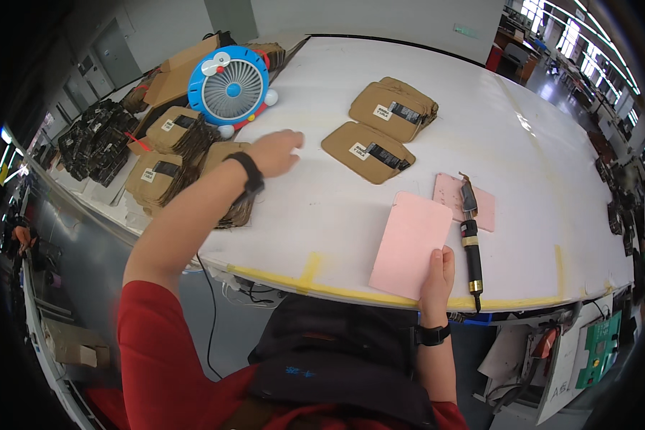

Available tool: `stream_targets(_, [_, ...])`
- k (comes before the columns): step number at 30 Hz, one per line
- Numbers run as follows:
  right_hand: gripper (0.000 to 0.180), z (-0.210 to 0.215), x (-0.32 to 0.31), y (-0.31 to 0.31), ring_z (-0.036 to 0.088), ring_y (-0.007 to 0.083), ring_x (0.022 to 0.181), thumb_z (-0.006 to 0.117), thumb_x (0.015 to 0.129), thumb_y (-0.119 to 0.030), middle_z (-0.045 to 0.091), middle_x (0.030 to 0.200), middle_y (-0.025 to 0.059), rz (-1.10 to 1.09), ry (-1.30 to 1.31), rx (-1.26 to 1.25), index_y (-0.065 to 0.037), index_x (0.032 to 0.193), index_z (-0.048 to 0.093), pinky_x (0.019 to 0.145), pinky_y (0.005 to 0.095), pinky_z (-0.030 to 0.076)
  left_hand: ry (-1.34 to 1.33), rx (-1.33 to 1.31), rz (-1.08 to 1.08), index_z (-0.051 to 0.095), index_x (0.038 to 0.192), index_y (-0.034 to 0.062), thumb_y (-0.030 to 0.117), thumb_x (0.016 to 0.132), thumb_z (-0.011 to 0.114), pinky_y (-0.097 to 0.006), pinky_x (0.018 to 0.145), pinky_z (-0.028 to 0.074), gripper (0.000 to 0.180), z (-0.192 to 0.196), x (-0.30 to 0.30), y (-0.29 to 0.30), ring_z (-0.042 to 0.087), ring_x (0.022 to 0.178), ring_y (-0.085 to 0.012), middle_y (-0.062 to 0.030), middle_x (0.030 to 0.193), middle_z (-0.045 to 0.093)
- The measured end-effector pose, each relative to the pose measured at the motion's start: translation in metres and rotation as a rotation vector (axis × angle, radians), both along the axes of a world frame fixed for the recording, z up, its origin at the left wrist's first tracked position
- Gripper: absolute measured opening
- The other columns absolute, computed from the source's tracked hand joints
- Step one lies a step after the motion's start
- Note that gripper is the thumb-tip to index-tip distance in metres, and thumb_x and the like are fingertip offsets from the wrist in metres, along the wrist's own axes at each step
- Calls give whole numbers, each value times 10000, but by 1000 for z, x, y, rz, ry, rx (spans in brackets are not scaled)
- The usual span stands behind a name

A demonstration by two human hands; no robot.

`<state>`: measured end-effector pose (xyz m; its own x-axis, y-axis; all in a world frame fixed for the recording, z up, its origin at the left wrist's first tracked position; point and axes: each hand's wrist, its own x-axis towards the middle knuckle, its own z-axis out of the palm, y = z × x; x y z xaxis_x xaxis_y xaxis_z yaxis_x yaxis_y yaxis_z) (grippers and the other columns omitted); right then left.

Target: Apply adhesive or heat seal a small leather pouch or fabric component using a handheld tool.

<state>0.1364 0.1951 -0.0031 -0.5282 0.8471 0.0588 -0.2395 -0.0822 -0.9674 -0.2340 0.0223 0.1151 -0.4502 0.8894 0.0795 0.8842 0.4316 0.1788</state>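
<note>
White table (480,129): our left hand (274,152) hovers open above cardboard sleeves (226,186) beside it, while our right hand (437,276) grips a pink sheet (408,244).

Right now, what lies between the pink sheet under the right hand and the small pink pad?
In the head view, a black-handled tool lies between pink sheet and pink pad, its tip resting on the pad.

Round blue desk fan (229,87) at the white bench's (322,208) far left corner, two brown flat cardboard packs (381,130) mid-bench, black-handled soldering iron (471,244) on a pink pad (486,204) near the front edge
</note>
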Motion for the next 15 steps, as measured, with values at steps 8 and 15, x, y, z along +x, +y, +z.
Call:
stream_targets(8, [212,-2,-1,-1,502,68,924,473,1067,-212,573,1037,35,18,-28,46,-12,1127,510,856,237,449,-29,13,-200,587,1110,33,240,899,665,-436,907,511,306,-65,80,129,607,1096,-335,-163,1169,608])
stream_targets(15, [234,4,0,-5,494,66,942,471,1070,-228,572,1051,33,68,-53,75,-7,1132,510,880,240,440,264,-66,-185,580,1003,22,130,895,566,-444,710,556,153,-85,95,149,676,841,-346,-194,1074,606])
